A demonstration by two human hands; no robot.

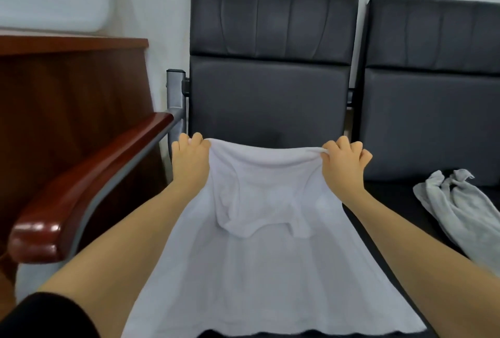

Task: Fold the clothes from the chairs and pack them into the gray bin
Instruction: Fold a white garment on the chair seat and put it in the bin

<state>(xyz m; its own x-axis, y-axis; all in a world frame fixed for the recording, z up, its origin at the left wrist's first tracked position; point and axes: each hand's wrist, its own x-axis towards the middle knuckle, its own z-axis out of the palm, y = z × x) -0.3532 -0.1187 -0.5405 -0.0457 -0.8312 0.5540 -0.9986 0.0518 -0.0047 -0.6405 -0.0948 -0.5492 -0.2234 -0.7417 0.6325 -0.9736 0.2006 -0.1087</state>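
A white garment (270, 256) lies spread along the seat of the left dark chair (267, 94), reaching toward me. My left hand (189, 156) grips its far left corner and my right hand (343, 159) pinches its far right corner, both raised slightly near the chair's backrest. Between them the far edge sags, and a bunched fold of the same cloth hangs under it. A crumpled light grey garment (454, 205) lies on the seat of the right dark chair (433, 80). The gray bin is not in view.
A red-brown wooden armrest (89, 183) on a grey metal frame runs along the left of the chair. Behind it stands a red-brown wooden desk (67, 88). The chairs back onto a white wall.
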